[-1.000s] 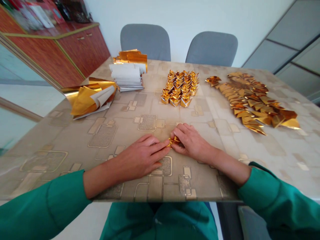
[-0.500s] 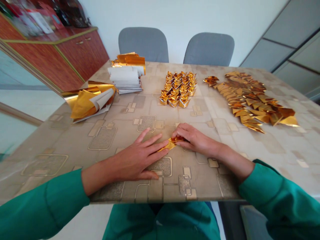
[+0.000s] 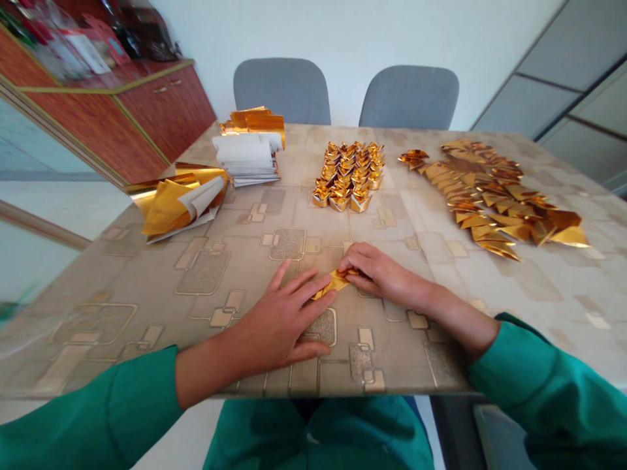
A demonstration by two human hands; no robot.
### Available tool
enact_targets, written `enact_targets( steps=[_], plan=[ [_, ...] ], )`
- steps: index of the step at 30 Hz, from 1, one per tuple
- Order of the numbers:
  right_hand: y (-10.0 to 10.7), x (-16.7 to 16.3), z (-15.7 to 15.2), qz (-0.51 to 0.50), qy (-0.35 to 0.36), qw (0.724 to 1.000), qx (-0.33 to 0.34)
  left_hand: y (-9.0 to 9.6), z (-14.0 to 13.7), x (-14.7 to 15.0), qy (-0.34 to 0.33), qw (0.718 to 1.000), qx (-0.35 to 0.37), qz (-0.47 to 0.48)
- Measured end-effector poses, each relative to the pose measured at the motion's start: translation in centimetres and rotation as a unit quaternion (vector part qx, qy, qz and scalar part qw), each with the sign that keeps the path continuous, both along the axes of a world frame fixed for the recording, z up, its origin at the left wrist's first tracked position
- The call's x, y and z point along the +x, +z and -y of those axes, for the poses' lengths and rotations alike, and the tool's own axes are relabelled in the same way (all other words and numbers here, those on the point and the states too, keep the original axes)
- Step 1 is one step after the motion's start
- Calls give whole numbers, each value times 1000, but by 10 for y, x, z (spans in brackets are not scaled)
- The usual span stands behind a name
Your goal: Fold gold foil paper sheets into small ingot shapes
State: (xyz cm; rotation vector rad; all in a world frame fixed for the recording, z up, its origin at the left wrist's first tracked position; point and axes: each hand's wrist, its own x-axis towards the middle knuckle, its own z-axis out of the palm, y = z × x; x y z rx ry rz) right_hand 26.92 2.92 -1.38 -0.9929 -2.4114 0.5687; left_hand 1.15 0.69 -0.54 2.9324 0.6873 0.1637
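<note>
A small folded piece of gold foil paper (image 3: 337,281) lies on the table between my two hands. My left hand (image 3: 284,313) is spread flat, with its fingertips touching the left end of the paper and its thumb stretched out below. My right hand (image 3: 379,271) is closed, pinching the right end of the paper between bent fingers and thumb. Part of the paper is hidden under the fingers of both hands.
Rows of folded gold paper ingots (image 3: 349,176) stand mid-table. Flat folded gold pieces (image 3: 490,196) lie heaped at the right. Loose gold sheets (image 3: 171,207) and a stack of white-backed paper (image 3: 247,160) sit at the left. Two grey chairs (image 3: 281,91) stand behind the patterned table (image 3: 206,326).
My left hand has shifted slightly to the right along the gold paper, its thumb further right. My right hand keeps its pinch nearly in place.
</note>
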Motion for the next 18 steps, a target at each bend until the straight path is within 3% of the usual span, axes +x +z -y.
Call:
enact_targets(
  steps=[10,18],
  plan=[
    [3,-2,1,31,-9,999,18,-1,-7,-15,-60,997,-39,-35],
    [3,-4,2,54,-42,997,39,-1,-7,-18,-52,997,-60,2]
  ],
)
